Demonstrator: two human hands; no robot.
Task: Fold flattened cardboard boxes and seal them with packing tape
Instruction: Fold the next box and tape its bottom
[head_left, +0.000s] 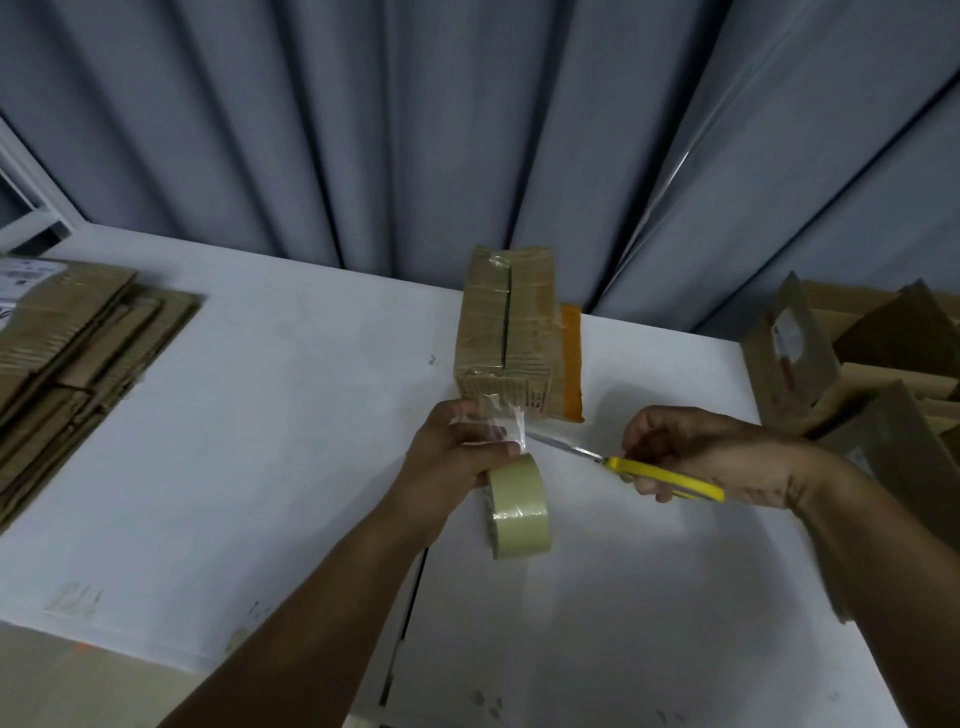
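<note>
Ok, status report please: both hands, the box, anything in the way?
Left hand grips tape roll, strip runs up to box. Right hand holds scissors, blades at the strip. Nothing blocks the cut.

Flat cardboard stack (67, 343) cut by left edge, scissors (639, 470) partly inside right hand (717, 452)

No text is legible: the white label (23, 275) on the flattened cardboard stack (72, 358) and the sticker (789, 332) on the right-hand box (769, 374) are too blurred.
</note>
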